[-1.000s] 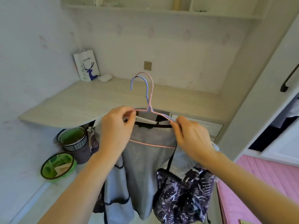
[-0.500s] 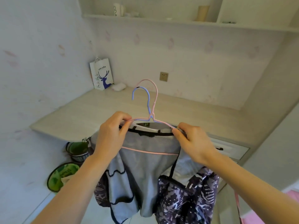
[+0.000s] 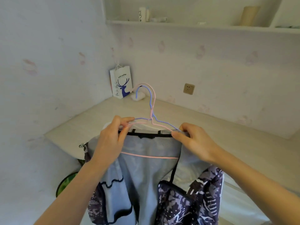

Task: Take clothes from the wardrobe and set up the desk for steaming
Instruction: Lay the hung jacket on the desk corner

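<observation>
Two wire hangers, one pink (image 3: 153, 103) and one blue (image 3: 164, 122), are held together in front of me above the near edge of the light wooden desk (image 3: 186, 117). Grey clothes (image 3: 151, 172) with black trim hang from them, and a dark patterned garment (image 3: 186, 203) hangs at the lower right. My left hand (image 3: 112, 140) pinches the left shoulder of the hangers. My right hand (image 3: 194, 140) grips the right shoulder and the cloth there. The hanger hooks point up and left.
A white paper bag with a blue deer (image 3: 121, 83) and a small white object (image 3: 138, 95) stand in the desk's far left corner. A wall socket (image 3: 188, 88) sits behind the desk. A shelf (image 3: 194, 25) above carries cups. A green basin (image 3: 65, 184) lies on the floor at left.
The view has moved closer to the desk and tilted up. Both hands have carried the hangers with the clothes forward over the desk edge, keeping the same hold.
</observation>
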The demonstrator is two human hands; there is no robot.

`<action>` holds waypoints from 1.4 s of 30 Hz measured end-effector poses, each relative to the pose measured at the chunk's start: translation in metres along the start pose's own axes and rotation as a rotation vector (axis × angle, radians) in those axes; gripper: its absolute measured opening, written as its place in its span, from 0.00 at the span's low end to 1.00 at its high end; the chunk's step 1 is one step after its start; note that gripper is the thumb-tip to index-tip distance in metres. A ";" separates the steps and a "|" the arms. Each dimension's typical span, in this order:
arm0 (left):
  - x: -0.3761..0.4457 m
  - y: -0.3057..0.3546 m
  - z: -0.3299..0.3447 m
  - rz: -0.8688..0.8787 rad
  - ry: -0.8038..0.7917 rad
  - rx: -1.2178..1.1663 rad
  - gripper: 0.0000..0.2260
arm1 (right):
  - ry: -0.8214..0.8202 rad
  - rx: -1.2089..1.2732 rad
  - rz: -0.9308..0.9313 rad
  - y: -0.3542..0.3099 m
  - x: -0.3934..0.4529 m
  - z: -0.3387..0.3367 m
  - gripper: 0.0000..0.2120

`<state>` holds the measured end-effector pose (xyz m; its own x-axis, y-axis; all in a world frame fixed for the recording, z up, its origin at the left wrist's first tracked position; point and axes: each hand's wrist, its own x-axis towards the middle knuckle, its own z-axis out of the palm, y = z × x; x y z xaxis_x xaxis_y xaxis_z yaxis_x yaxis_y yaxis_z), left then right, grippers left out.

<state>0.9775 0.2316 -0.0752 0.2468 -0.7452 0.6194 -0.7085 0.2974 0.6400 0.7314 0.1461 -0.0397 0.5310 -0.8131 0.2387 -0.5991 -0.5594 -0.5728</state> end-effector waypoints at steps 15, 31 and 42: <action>0.108 -0.109 -0.011 -0.123 -0.007 0.233 0.29 | 0.053 0.042 -0.245 0.025 0.150 0.031 0.14; 0.211 -0.244 -0.079 -0.067 -0.007 0.385 0.15 | 0.188 -0.031 -0.240 -0.010 0.316 0.082 0.13; 0.302 -0.306 -0.132 0.009 0.067 0.600 0.14 | 0.290 -0.150 -0.277 -0.043 0.439 0.126 0.22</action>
<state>1.3566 -0.0061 -0.0239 0.2665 -0.6992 0.6634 -0.9552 -0.0996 0.2787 1.0658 -0.1662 -0.0091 0.5062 -0.6288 0.5902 -0.5496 -0.7626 -0.3411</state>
